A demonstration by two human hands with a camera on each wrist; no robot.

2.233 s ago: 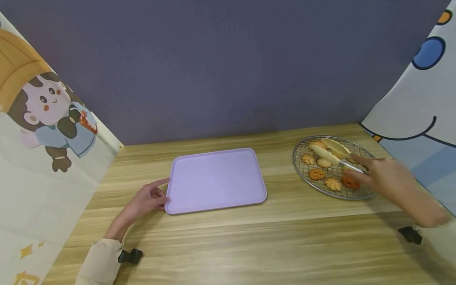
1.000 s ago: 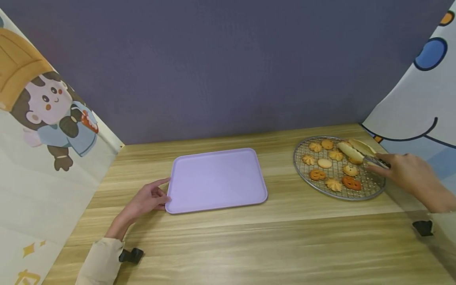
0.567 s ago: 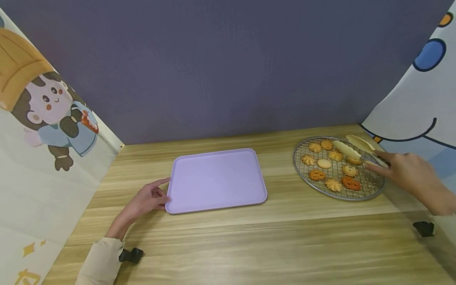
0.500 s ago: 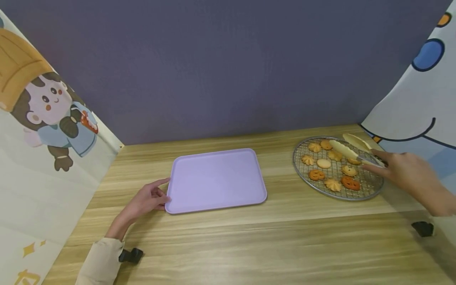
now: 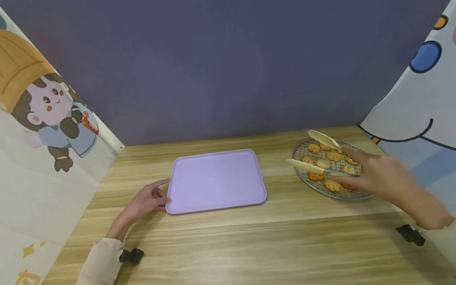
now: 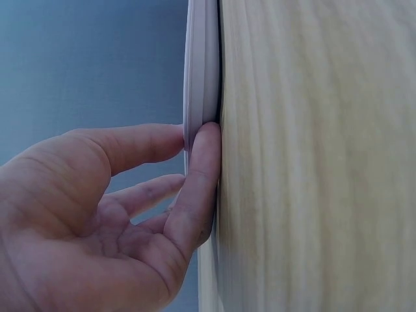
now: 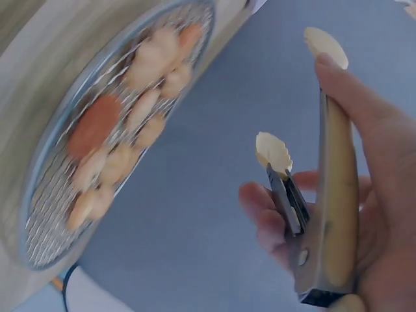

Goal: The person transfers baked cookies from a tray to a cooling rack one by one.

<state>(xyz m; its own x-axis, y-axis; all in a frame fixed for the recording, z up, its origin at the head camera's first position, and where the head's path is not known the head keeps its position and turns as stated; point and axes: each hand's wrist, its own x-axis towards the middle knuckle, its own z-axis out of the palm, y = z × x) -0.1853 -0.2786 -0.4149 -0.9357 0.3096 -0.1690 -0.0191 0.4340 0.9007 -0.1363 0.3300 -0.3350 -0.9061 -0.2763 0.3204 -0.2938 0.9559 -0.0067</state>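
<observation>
My left hand (image 5: 147,200) pinches the left rim of a flat lilac rectangular tray (image 5: 217,180), and nothing lies on the tray. In the left wrist view, the thumb and fingers meet at the tray rim (image 6: 203,71), close over the wood. My right hand (image 5: 379,176) holds metal tongs with cream tips (image 5: 306,165), also seen as tongs (image 7: 335,195) in the right wrist view. The tong tips stand wide apart above a round wire rack, with nothing between them. Assorted cookies (image 5: 334,155) lie on the rack (image 5: 313,190), partly hidden by the hand and tongs.
The wood-grain table (image 5: 228,245) carries the tray at centre left and the rack at the right. A dark blue-grey panel (image 5: 228,71) rises along its back edge. Cartoon-printed sheets (image 5: 46,190) flank both sides, the right one close to the rack.
My right hand has moved left with the tongs, from the rack's right side until one tip passes its left rim. The tong tips have spread wider. Left hand and tray stay put.
</observation>
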